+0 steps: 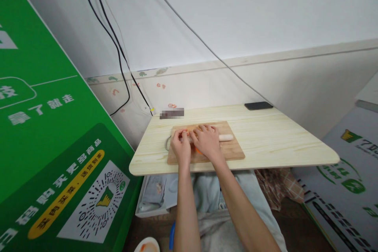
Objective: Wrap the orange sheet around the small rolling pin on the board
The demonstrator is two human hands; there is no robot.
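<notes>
A wooden cutting board (pixel 233 150) lies near the table's front edge, with a wire loop (pixel 167 143) at its left side. My left hand (pixel 181 146) is over the board's left part, fingers pinched together by a small orange piece (pixel 186 131) at their tips. Beside it my right hand (pixel 208 141) lies palm down with its fingers stretched forward and a little apart. Under its near edge shows an orange piece of food (pixel 197 150). A pale wooden handle (pixel 226 138) sticks out to the right of this hand; what it belongs to is hidden.
The pale table (pixel 274 141) stands against a white wall with hanging cables. A black phone (pixel 258 105) lies at the back right, a blurred dark item (pixel 171 113) at the back left. Below are a white box (pixel 153 210) and a stained plate (pixel 147 245). Green panel (pixel 67 126) left.
</notes>
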